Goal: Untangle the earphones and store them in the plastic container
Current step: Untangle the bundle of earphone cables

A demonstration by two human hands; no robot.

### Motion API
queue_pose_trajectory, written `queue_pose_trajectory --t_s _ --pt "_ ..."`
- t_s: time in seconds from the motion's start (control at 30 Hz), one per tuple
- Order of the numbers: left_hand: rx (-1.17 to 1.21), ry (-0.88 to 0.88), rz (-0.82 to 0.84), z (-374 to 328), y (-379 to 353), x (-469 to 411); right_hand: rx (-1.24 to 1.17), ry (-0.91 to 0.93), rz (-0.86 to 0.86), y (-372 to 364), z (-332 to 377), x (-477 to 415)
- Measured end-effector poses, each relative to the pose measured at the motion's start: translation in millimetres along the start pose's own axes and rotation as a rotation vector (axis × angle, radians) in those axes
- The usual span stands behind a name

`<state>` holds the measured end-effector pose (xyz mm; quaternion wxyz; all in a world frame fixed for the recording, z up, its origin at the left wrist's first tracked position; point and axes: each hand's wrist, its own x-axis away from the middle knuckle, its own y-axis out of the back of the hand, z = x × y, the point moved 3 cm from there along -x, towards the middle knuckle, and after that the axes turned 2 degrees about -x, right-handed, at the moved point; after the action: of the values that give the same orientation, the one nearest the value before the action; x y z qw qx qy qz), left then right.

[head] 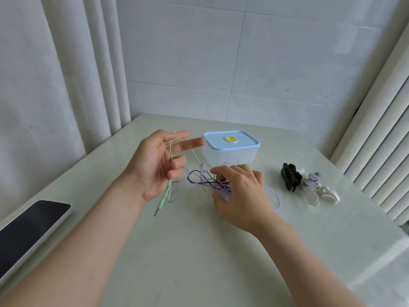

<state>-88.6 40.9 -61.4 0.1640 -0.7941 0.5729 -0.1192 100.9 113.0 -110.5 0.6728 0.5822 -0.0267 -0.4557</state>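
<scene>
A tangle of purple, black and green earphone cables (205, 182) lies on the table in front of the plastic container (230, 155), which has a blue lid with a yellow valve and is closed. My left hand (157, 165) is raised above the table with the green cable (169, 171) looped over its straight upper fingers while its lower fingers curl round it. The green jack plug (157, 211) hangs below that hand. My right hand (241, 191) rests palm down on the tangle, with its fingertips in the cables.
Black, white and lilac cable winders (305, 185) lie in a small heap to the right of the container. A dark tablet (28, 231) sits at the table's left edge. A curtain hangs on the left and a radiator stands on the right.
</scene>
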Motion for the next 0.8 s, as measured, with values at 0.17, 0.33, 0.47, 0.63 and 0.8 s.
queue_pose_trajectory --t_s 0.17,0.33,0.47,0.63,0.8 --pt "-0.837 -0.18 -0.631 -3 20 2 -0.24 -0.011 -0.081 17 5 2" --pt "-1.358 -0.426 -0.845 0 22 5 -0.384 -0.113 -0.351 38 1 1" --pt "-1.67 -0.596 -0.695 15 18 -3 -0.319 -0.339 -0.444 42 -18 -1" --pt "-1.359 -0.7 -0.125 27 -16 1 -0.415 -0.56 -0.269 51 -30 0" --pt "-1.426 -0.355 0.069 59 -33 4 -0.342 -0.573 0.007 48 -26 4"
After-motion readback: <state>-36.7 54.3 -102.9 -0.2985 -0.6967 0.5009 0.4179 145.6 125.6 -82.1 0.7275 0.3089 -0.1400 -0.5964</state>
